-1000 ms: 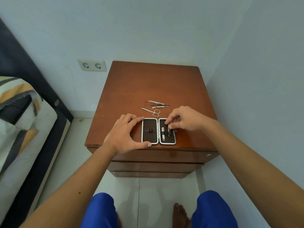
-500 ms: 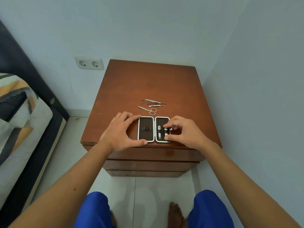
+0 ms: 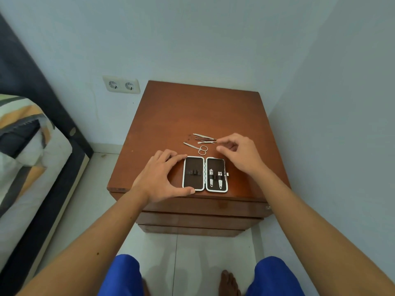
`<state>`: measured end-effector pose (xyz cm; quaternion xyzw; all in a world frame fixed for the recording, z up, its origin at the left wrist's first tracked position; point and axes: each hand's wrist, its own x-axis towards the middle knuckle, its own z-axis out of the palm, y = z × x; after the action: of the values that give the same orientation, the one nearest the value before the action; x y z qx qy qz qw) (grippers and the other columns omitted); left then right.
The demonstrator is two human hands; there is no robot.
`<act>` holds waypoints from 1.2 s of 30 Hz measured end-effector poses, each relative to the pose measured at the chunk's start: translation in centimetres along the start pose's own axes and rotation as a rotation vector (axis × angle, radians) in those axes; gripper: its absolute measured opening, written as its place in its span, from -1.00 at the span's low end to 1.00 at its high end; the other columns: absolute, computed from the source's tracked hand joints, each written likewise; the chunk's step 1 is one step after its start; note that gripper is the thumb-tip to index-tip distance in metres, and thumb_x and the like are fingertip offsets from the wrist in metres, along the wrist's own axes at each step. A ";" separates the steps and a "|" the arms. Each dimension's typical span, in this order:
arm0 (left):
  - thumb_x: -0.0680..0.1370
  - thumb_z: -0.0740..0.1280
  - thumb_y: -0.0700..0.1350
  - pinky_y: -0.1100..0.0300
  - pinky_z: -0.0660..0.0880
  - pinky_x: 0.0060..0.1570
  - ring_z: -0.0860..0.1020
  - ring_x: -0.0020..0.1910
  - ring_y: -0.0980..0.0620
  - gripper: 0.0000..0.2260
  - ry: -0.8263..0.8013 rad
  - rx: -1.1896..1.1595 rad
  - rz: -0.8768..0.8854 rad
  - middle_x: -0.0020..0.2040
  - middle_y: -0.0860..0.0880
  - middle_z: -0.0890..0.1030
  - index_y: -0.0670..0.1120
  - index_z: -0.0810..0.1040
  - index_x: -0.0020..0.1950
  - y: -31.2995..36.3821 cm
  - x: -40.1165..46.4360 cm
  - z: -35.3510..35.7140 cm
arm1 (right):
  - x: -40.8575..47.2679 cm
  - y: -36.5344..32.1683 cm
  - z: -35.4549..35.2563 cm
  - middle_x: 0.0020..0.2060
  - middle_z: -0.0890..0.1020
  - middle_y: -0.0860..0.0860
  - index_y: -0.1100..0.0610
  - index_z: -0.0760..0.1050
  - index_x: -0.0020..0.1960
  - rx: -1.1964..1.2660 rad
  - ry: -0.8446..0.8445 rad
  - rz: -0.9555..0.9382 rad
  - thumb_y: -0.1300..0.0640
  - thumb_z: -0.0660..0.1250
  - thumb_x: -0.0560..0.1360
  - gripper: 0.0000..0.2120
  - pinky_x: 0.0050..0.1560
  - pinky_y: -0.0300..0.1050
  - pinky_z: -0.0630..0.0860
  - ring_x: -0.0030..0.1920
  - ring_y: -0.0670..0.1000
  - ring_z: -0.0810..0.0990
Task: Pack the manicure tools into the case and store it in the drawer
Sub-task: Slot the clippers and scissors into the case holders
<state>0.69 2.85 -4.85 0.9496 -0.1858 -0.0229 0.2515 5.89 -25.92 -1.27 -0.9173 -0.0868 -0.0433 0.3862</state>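
Note:
An open dark manicure case (image 3: pixel 193 165) with a white rim lies near the front edge of the wooden nightstand (image 3: pixel 192 116). Two clippers (image 3: pixel 215 178) sit in straps in its right half; the left half holds only empty straps. My left hand (image 3: pixel 159 177) grips the case's left side between forefinger and thumb. Behind the case lie small scissors (image 3: pixel 197 148) and a few thin metal tools (image 3: pixel 206 139). My right hand (image 3: pixel 239 152) hovers beside those tools, its fingertips at their right ends, holding nothing.
Closed drawers (image 3: pixel 198 210) stack under the nightstand top. A bed (image 3: pixel 25 159) with a patterned cover stands at the left. Walls close in behind and at the right; a double socket (image 3: pixel 121 84) is on the back wall. My knees and a bare foot show below.
My right hand left the case's right half, where the second clipper now sits strapped, and moved back to the loose tools. My left hand stayed on the case.

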 end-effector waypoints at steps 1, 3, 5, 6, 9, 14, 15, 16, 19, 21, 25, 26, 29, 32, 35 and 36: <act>0.27 0.32 0.65 0.11 0.40 0.37 0.29 0.34 0.15 -0.01 -0.002 -0.001 -0.001 0.42 0.18 0.36 0.20 0.31 0.60 0.0 0.0 0.0 | 1.1 -0.1 0.2 -0.05 0.69 -0.02 0.04 0.74 0.11 -0.024 0.009 0.000 0.12 0.54 0.51 -0.82 -0.06 -0.39 0.48 -0.17 -0.17 0.58; 0.27 0.31 0.65 0.12 0.39 0.36 0.30 0.32 0.15 -0.01 0.007 -0.004 0.008 0.40 0.19 0.37 0.20 0.32 0.60 0.0 0.0 -0.1 | 2.9 -0.4 0.9 -0.05 0.67 -0.03 0.03 0.75 0.09 -0.064 -0.017 -0.010 0.12 0.53 0.52 -0.85 -0.02 -0.27 0.50 -0.15 -0.11 0.59; 0.28 0.31 0.66 0.13 0.38 0.35 0.30 0.31 0.15 -0.01 0.013 -0.003 0.017 0.38 0.19 0.37 0.19 0.33 0.59 0.0 -0.1 -0.1 | 4.0 -1.0 1.5 -0.04 0.65 -0.08 -0.01 0.75 0.08 -0.102 -0.074 -0.035 0.09 0.51 0.53 -0.86 0.05 -0.16 0.49 -0.08 -0.07 0.59; 0.28 0.32 0.65 0.13 0.38 0.35 0.29 0.31 0.16 -0.02 0.014 -0.002 0.018 0.38 0.19 0.37 0.19 0.33 0.59 0.0 -0.1 -0.1 | 4.3 -1.4 1.8 -0.04 0.65 -0.10 -0.04 0.76 0.06 -0.129 -0.102 -0.054 0.04 0.51 0.52 -0.88 0.09 -0.10 0.50 -0.03 -0.05 0.59; 0.29 0.35 0.62 0.13 0.38 0.35 0.30 0.30 0.17 -0.04 0.026 -0.001 0.021 0.37 0.18 0.38 0.18 0.34 0.58 0.0 -0.1 0.0 | 4.6 -2.2 2.6 -0.03 0.65 -0.10 -0.10 0.76 0.01 -0.197 -0.188 -0.089 -0.08 0.56 0.46 -0.85 0.19 0.01 0.47 0.05 0.01 0.56; 0.30 0.37 0.60 0.12 0.37 0.37 0.30 0.30 0.14 -0.04 0.026 0.007 0.030 0.37 0.15 0.39 0.16 0.34 0.59 0.0 0.0 0.0 | 4.1 -2.2 2.9 0.05 0.64 -0.06 -0.05 0.74 0.13 -0.306 -0.216 -0.094 -0.14 0.58 0.43 -0.68 0.11 -0.04 0.45 0.10 0.04 0.54; 0.30 0.36 0.61 0.12 0.37 0.37 0.30 0.31 0.14 -0.04 0.024 0.008 0.028 0.37 0.15 0.39 0.16 0.34 0.59 0.0 0.0 0.0 | 4.0 -2.1 2.9 0.05 0.63 -0.06 -0.04 0.73 0.15 -0.307 -0.210 -0.091 -0.13 0.58 0.43 -0.67 0.10 -0.03 0.48 0.09 0.03 0.55; 0.30 0.35 0.61 0.11 0.37 0.37 0.30 0.30 0.13 -0.03 0.020 0.011 0.027 0.37 0.15 0.39 0.16 0.33 0.59 0.0 0.0 0.0 | 3.9 -2.0 2.9 0.05 0.63 -0.06 -0.02 0.73 0.16 -0.305 -0.207 -0.085 -0.13 0.58 0.44 -0.65 0.08 -0.04 0.50 0.06 0.00 0.55; 0.30 0.35 0.61 0.11 0.38 0.36 0.31 0.29 0.14 -0.03 0.027 0.015 0.031 0.36 0.16 0.39 0.16 0.34 0.59 -0.1 0.1 0.0 | 3.4 -1.9 3.0 -0.05 0.61 -0.08 -0.02 0.72 0.10 -0.246 -0.176 -0.060 -0.08 0.61 0.42 -0.70 -0.03 -0.14 0.45 -0.12 -0.14 0.51; 0.30 0.36 0.61 0.12 0.38 0.35 0.31 0.28 0.14 -0.04 0.031 0.012 0.034 0.35 0.17 0.39 0.16 0.34 0.59 -0.1 0.1 0.0 | 3.0 -1.9 3.2 -0.14 0.60 -0.13 -0.08 0.66 0.01 -0.178 -0.153 -0.032 -0.04 0.62 0.41 -0.77 -0.09 -0.15 0.42 -0.16 -0.17 0.50; 0.30 0.36 0.61 0.13 0.37 0.35 0.31 0.28 0.14 -0.04 0.036 0.013 0.034 0.34 0.18 0.38 0.15 0.35 0.59 -0.1 0.0 0.1 | 2.2 -1.8 3.9 -0.22 0.69 -0.14 -0.09 0.59 -0.08 -0.020 -0.108 -0.006 0.07 0.62 0.40 -0.77 -0.10 -0.18 0.47 -0.21 -0.14 0.58; 0.30 0.37 0.60 0.13 0.37 0.35 0.31 0.27 0.15 -0.04 0.039 0.011 0.035 0.33 0.18 0.39 0.15 0.35 0.59 -0.1 -0.1 0.1 | 2.0 -1.9 4.0 -0.23 0.73 -0.11 -0.06 0.61 -0.07 0.049 -0.097 -0.001 0.09 0.62 0.41 -0.79 -0.09 -0.19 0.48 -0.22 -0.15 0.60; 0.31 0.38 0.60 0.12 0.38 0.35 0.31 0.27 0.15 -0.05 0.043 0.012 0.045 0.33 0.18 0.39 0.14 0.36 0.58 -0.1 0.0 0.1 | 1.6 -2.1 3.2 -0.18 0.76 -0.02 -0.01 0.67 0.01 0.251 -0.090 0.026 0.14 0.59 0.46 -0.83 -0.02 -0.14 0.58 -0.17 -0.10 0.65; 0.30 0.37 0.60 0.13 0.37 0.34 0.31 0.28 0.15 -0.05 0.040 0.007 0.043 0.34 0.17 0.39 0.15 0.36 0.58 -0.1 0.0 0.1 | 1.5 -2.1 1.1 -0.18 0.72 0.08 0.13 0.68 0.16 0.475 -0.147 0.043 0.29 0.51 0.52 -0.77 -0.03 -0.13 0.65 -0.15 0.01 0.70; 0.30 0.38 0.59 0.13 0.36 0.33 0.32 0.26 0.13 -0.05 0.050 0.009 0.050 0.32 0.17 0.40 0.14 0.37 0.58 0.0 0.0 0.1 | 1.7 -2.0 -1.1 -0.22 0.72 0.08 0.21 0.64 0.24 0.496 -0.228 0.085 0.34 0.48 0.53 -0.71 -0.07 -0.16 0.63 -0.16 0.05 0.71; 0.31 0.38 0.59 0.13 0.37 0.33 0.32 0.27 0.12 -0.05 0.050 0.012 0.051 0.32 0.16 0.40 0.13 0.37 0.58 0.0 0.0 0.0 | 1.8 -1.9 -1.8 -0.20 0.73 0.11 0.22 0.61 0.25 0.468 -0.258 0.109 0.33 0.50 0.53 -0.70 -0.06 -0.14 0.63 -0.16 0.06 0.71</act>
<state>0.66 2.82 -4.86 0.9463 -0.2038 0.0083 0.2508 7.27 -25.64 1.57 -0.8045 -0.0933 0.1159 0.5751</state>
